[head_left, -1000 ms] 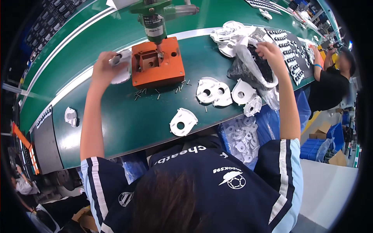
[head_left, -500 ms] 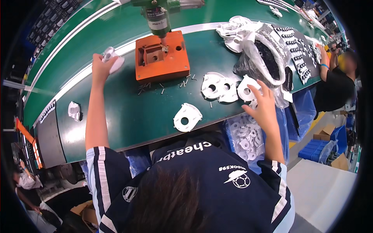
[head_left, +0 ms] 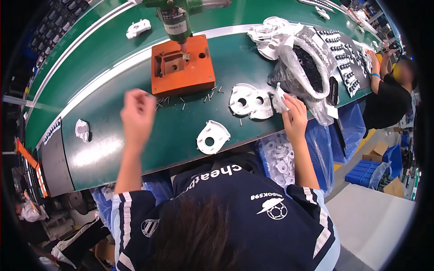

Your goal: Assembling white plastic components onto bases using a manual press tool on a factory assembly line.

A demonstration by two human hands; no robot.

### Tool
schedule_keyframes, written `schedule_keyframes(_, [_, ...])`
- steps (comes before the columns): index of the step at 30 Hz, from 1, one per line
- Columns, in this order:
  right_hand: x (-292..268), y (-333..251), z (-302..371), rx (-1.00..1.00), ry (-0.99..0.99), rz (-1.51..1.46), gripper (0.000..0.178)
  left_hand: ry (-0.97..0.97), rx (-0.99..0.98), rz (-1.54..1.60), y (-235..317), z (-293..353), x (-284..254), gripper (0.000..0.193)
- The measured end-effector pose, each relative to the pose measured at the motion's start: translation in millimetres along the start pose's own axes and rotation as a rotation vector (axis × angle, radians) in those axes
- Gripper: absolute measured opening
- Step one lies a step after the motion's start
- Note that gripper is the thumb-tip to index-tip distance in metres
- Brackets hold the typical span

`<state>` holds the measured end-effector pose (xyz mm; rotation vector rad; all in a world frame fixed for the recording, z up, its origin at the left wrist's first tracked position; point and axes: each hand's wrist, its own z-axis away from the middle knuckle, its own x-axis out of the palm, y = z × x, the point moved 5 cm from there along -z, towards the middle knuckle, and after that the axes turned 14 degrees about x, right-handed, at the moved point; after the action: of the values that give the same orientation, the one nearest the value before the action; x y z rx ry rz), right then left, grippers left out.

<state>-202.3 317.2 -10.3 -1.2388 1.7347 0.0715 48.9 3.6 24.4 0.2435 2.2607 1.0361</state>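
Pinching a tilted white part in the right grip, at three o'clock. Curled narrow in the left grip, at nine o'clock; cannot tell through the blur whether holding anything. Near that left grip, toward two o'clock, showing small metal fasteners scattered on the green bench. Next to the held part, toward nine o'clock, showing white housing pieces with round holes. At eleven o'clock, showing an orange block beneath a green press. At two o'clock, showing a clear plastic bag; at one, piled white covers.
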Motion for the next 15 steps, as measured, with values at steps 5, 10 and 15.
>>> schedule_keyframes(5, [22.3,-19.2,-29.5,0.002,0.058,-0.155,0.018,-0.594,0.174,-0.251,61.1,64.8,67.7,0.07])
schedule_keyframes(10, [55.4,-21.8,-45.1,0.093,0.152,-0.429,0.018,-0.625,0.226,-0.249,60.3,81.0,91.8,0.058])
schedule_keyframes(15, [61.6,-18.7,-47.1,0.165,0.124,-0.656,0.024,-0.496,0.225,-0.22,44.4,80.2,81.0,0.049])
